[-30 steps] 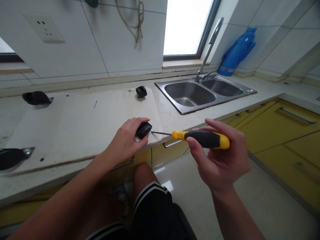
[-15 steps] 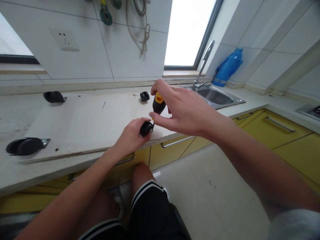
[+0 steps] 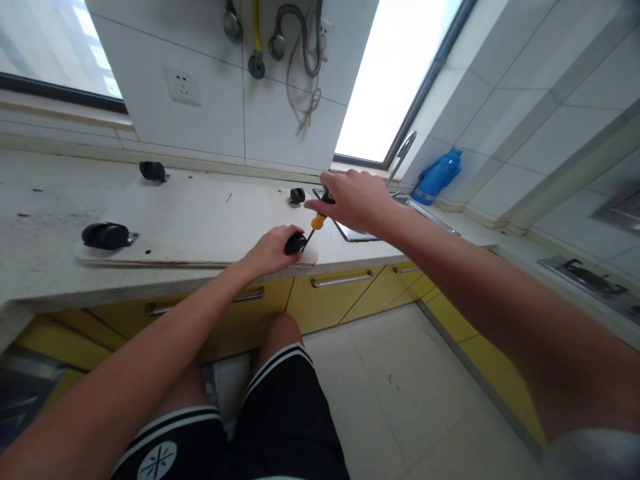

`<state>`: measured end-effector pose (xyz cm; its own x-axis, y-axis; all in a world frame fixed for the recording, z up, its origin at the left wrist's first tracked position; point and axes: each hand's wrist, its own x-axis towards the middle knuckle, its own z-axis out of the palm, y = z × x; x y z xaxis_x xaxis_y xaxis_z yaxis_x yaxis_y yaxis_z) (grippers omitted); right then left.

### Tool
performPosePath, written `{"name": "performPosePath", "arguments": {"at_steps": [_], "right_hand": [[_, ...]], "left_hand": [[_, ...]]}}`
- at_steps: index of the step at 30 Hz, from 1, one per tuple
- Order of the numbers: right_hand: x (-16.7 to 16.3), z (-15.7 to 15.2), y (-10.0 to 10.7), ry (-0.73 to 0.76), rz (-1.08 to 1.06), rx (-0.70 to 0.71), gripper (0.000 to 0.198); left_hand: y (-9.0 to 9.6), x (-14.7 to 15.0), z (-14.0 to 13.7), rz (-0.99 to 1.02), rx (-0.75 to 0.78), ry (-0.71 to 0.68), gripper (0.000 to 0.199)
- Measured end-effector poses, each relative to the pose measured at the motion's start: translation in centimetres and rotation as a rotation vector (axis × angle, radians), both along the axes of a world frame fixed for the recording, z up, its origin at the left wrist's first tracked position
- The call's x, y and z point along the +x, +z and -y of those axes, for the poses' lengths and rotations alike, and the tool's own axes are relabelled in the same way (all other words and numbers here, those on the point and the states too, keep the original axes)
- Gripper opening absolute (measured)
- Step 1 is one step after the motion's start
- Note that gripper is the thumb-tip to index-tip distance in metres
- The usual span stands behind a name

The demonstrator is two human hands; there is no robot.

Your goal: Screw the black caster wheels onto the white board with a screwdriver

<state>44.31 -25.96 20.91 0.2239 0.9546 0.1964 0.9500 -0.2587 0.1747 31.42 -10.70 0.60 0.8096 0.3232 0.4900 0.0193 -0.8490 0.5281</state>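
A white board (image 3: 200, 220) lies on the countertop with black caster wheels at its corners. My left hand (image 3: 274, 249) grips the caster (image 3: 295, 244) at the board's near right corner. Wrapped round the black and yellow handle of a screwdriver (image 3: 318, 221), my right hand (image 3: 357, 198) holds it tilted. The shaft runs down to the side of that caster; the tip and any screw are too small to make out. Other casters stand at the near left (image 3: 106, 236), far left (image 3: 153, 171) and far right (image 3: 297, 196) corners.
A steel sink (image 3: 355, 235) with a tall faucet (image 3: 401, 157) lies to the right, beside a blue thermos-like bottle (image 3: 438, 177). Hoses (image 3: 300, 27) hang on the tiled wall. Yellow cabinets (image 3: 345, 293) with bar handles line the counter's front. A gas stove (image 3: 595, 280) is at far right.
My view has shifted and tilted. The right hand has come up along the screwdriver's handle, so its yellow collar and shaft show more. My left hand remains on the same caster.
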Motion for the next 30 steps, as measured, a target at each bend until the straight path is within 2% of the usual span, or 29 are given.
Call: {"name": "performPosePath", "arguments": {"at_steps": [3, 5, 7, 11, 14, 16, 20, 24, 26, 29, 30], "right_hand": [[0.3, -0.1, 0.6, 0.082, -0.082, -0.150, 0.046], [0.2, -0.1, 0.7, 0.059, -0.066, -0.123, 0.039], [-0.1, 0.0, 0.7, -0.001, -0.015, -0.079, 0.042], [-1.0, 0.2, 0.6, 0.082, -0.041, -0.164, 0.048], [-1.8, 0.1, 0.5, 0.066, -0.017, -0.118, 0.040], [-2.0, 0.0, 0.5, 0.030, -0.002, -0.096, 0.045], [-1.9, -0.2, 0.9, 0.121, -0.069, -0.210, 0.054], [-1.3, -0.1, 0.9, 0.055, -0.049, -0.124, 0.035], [-0.9, 0.2, 1.0, 0.041, -0.062, -0.134, 0.040], [-0.7, 0.7, 1.1, 0.123, -0.117, -0.213, 0.056], [-0.7, 0.8, 1.0, 0.133, -0.116, -0.203, 0.055]], "left_hand": [[0.1, -0.1, 0.1, 0.011, -0.005, -0.011, 0.048], [0.3, -0.2, 0.1, 0.019, -0.008, -0.015, 0.048], [0.3, -0.2, 0.2, 0.025, -0.005, -0.020, 0.051], [0.2, -0.2, 0.1, 0.029, 0.000, -0.025, 0.059], [-0.1, -0.1, 0.0, 0.039, -0.003, -0.018, 0.060], [-0.2, -0.1, -0.1, 0.048, -0.006, -0.018, 0.060], [-0.1, -0.2, -0.1, 0.060, -0.023, -0.021, 0.057], [0.0, -0.4, -0.2, 0.060, -0.048, -0.021, 0.053], [0.1, -0.5, -0.1, 0.056, -0.059, -0.020, 0.051], [0.2, -0.6, -0.1, 0.051, -0.069, -0.021, 0.049], [0.2, -0.6, -0.1, 0.051, -0.069, -0.021, 0.048]]}}
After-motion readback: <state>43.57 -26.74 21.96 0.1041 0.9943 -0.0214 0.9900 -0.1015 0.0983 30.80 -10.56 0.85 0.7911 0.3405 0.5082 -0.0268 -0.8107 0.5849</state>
